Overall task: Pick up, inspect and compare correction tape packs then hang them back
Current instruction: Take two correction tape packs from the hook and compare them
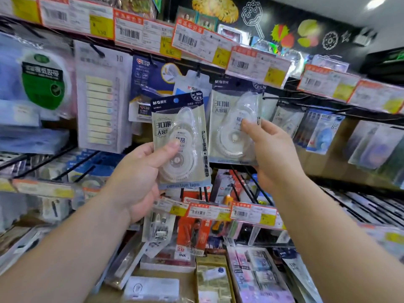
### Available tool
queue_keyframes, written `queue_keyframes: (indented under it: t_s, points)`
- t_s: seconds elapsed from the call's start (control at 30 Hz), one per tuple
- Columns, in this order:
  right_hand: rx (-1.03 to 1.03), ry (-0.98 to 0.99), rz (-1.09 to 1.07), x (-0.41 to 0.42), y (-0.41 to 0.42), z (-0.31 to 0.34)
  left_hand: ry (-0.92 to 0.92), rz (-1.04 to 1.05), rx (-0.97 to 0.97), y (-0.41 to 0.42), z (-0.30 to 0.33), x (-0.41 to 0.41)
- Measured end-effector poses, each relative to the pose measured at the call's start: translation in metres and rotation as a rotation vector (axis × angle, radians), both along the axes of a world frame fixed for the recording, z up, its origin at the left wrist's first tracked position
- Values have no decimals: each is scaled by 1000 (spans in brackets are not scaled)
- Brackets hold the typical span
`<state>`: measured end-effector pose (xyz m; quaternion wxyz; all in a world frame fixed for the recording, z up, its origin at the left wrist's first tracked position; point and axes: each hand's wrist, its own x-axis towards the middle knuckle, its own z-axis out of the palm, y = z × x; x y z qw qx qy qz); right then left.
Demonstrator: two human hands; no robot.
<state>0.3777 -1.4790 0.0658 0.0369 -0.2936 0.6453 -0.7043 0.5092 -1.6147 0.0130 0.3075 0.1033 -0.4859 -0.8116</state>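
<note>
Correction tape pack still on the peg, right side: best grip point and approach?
Pinch the hanging correction tape pack by its flat lower card edge, coming from the right, where the right hand already is. The bulging clear blister is slippery, and the top hole sits on the peg.

Looks like a stationery shop aisle. Barcoded price tags [140, 35] with orange-and-yellow strips run along the shelf rails across the top of the frame, blister-packed goods hang off black wire hooks [290, 97], and boxed erasers [213, 278] sit at bottom centre under more tags.
</note>
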Motion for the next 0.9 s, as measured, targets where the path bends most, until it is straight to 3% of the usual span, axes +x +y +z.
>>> queue_keyframes:
  t_s: [0.37, 0.9]
  points:
    - [-125, -21, -111, -7, -10, -5, 31, -56, -5, -13, -5, -11]
    - [-70, -83, -207, -6, 3, 12, 70, -150, -29, -8, -9, -15]
